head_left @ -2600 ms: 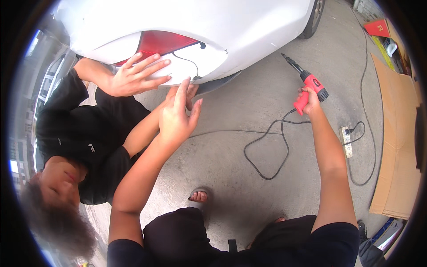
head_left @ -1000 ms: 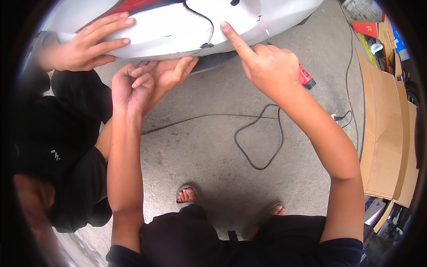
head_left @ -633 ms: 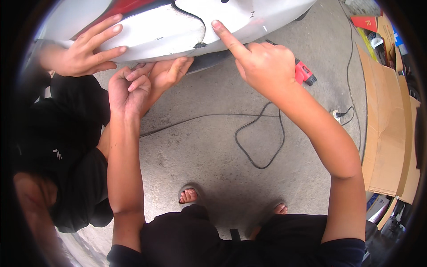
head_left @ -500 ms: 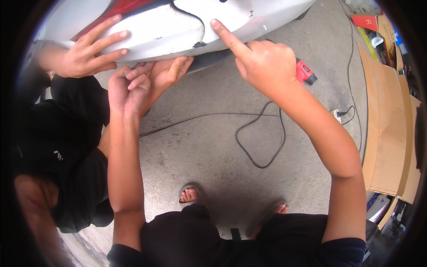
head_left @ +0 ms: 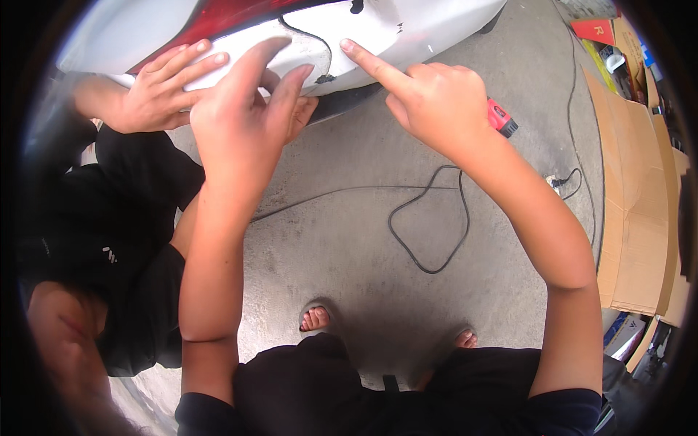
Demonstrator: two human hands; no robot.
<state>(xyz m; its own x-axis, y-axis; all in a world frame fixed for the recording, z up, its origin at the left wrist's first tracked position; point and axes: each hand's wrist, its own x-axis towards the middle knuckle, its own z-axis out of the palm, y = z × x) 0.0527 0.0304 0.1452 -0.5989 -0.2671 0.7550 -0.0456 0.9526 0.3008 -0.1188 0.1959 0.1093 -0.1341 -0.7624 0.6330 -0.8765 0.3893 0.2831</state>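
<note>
A white car bumper [head_left: 385,51] spans the top, with a dark curved crack [head_left: 318,36] and chipped black spots in it. My left hand [head_left: 240,116] is raised before the bumper, slightly blurred, its thumb and forefinger apart and nothing between them. With its forefinger stretched out and the other fingers curled, my right hand [head_left: 436,98] points at the bumper just right of the crack; the fingertip touches or nearly touches it. A co-worker's hand [head_left: 156,91] lies spread on the bumper at the left. Their other hand [head_left: 302,116] is at the lower edge, mostly hidden behind mine.
A red tail light [head_left: 218,16] sits above the bumper. On the concrete floor lie a looped black cable [head_left: 392,221] and a red and black tool [head_left: 502,118], partly hidden by my right wrist. Cardboard [head_left: 632,211] and boxes line the right. A co-worker in black clothes [head_left: 138,276] crouches at left.
My left hand has risen and turned from palm up with curled fingers to thumb and forefinger apart by the crack. The right hand keeps pointing at nearly the same spot.
</note>
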